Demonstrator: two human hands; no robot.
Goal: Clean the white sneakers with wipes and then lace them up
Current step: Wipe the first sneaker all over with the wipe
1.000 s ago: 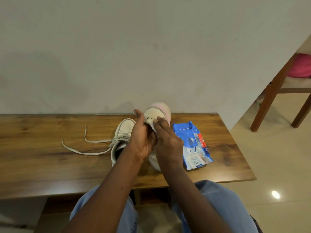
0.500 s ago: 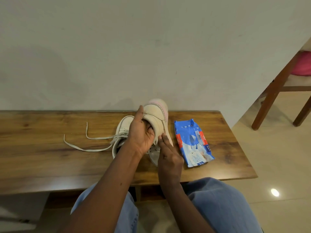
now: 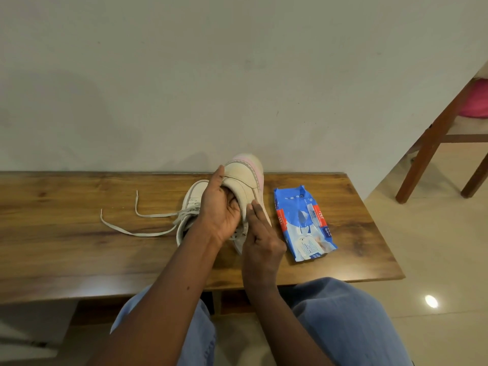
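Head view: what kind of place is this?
Most likely a room in a home, perhaps a dining area: a wooden table set against a plain painted wall, a wooden chair at the right, and a glossy pale floor.

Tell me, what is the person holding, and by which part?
The left hand grips the raised white sneaker with a pink sole around its upper, thumb near the toe. The right hand presses straight fingers against its side.

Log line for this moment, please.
phase: cleaning | left hand: holds raised sneaker, toe up | right hand: fingers flat on its side | second sneaker, wipes pack: on table
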